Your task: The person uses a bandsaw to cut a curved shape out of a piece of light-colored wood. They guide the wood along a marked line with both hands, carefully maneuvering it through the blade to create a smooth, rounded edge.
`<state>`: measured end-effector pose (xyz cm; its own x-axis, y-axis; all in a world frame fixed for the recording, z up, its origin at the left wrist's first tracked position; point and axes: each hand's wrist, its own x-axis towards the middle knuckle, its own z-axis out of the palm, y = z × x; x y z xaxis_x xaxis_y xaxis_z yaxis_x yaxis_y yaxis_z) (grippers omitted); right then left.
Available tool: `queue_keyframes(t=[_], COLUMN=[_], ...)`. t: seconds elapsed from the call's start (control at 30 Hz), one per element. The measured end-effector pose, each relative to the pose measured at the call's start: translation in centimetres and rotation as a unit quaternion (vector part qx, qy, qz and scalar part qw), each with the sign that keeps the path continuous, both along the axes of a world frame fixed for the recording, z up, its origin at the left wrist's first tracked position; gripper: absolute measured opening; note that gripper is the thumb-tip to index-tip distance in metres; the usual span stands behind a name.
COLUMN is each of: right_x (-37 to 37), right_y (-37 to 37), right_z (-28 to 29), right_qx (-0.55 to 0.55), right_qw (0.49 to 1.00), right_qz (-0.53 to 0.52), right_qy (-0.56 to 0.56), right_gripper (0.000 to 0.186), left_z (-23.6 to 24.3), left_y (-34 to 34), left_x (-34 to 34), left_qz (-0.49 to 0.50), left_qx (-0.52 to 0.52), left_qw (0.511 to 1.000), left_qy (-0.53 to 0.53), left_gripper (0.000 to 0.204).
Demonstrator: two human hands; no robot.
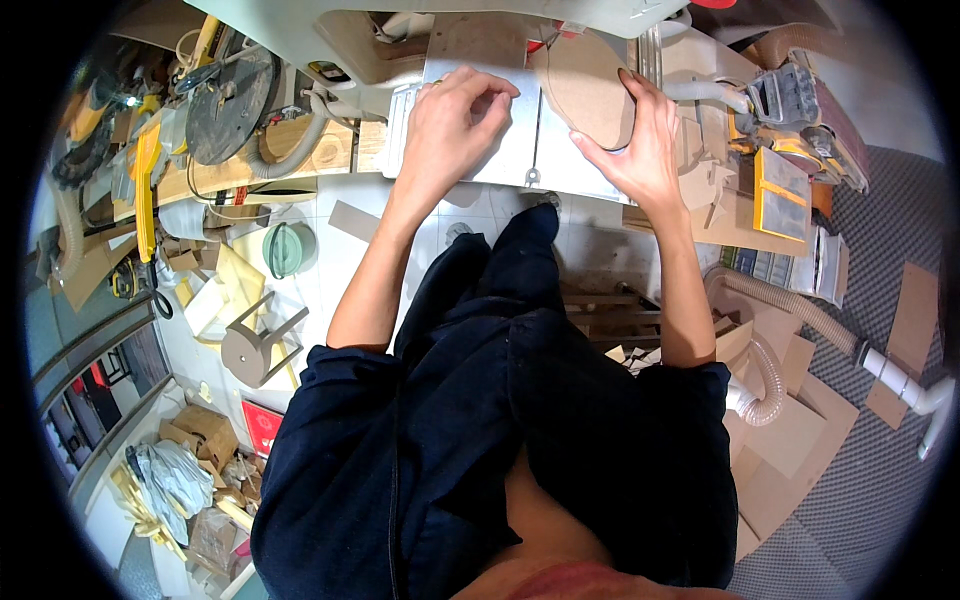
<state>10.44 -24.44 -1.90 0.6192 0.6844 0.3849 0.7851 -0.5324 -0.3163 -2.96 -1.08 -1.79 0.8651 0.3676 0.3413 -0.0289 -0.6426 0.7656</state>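
Observation:
A thin brown board with a rounded outline (pixel 585 85) lies on the grey metal machine table (pixel 560 160). My right hand (pixel 645 140) grips this board at its right and near edge, thumb on the near side and fingers along the right side. Left of the board, my left hand (pixel 455 125) hovers over or rests on the metal table; I cannot tell which. Its fingers are loosely curled, with a gap between thumb and forefinger and nothing visible in them. A pale machine housing (pixel 440 10) hangs over the table's far side.
Board scraps (pixel 705 190) and a yellow-framed box (pixel 782 195) lie to the right, near a sander (pixel 800 110). Dark disc-shaped equipment (pixel 235 105) stands on the left bench. On the floor are a round stool (pixel 248 355), a green bucket (pixel 287 250) and a ribbed hose (pixel 790 300).

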Motion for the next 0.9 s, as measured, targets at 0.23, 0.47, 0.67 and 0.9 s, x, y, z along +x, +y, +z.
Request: queue_keyframes(t=[0.23,0.47,0.67,0.9], right_x=[0.07,0.00,0.16,0.08], right_y=[0.00,0.07,0.06,0.15], right_z=[-0.06,-0.08,-0.29,-0.10], right_qx=[0.003,-0.001,0.007,0.000], right_qw=[1.000,1.000,1.000,1.000], right_qz=[0.002,-0.005,-0.001,-0.006], right_qy=[-0.005,-0.011,-0.017,-0.020], right_gripper=[0.101,0.100,0.100,0.100], left_z=[0.17,0.30,0.13,0.16], left_y=[-0.08,-0.09,-0.02,-0.19], left_x=[-0.01,-0.07,-0.04,-0.04], left_qz=[0.001,0.001,0.001,0.004], left_qx=[0.000,-0.003,0.010,-0.013], left_qw=[1.000,1.000,1.000,1.000], left_qy=[0.002,0.008,0.007,0.010], left_gripper=[0.016,0.016,0.017,0.017])
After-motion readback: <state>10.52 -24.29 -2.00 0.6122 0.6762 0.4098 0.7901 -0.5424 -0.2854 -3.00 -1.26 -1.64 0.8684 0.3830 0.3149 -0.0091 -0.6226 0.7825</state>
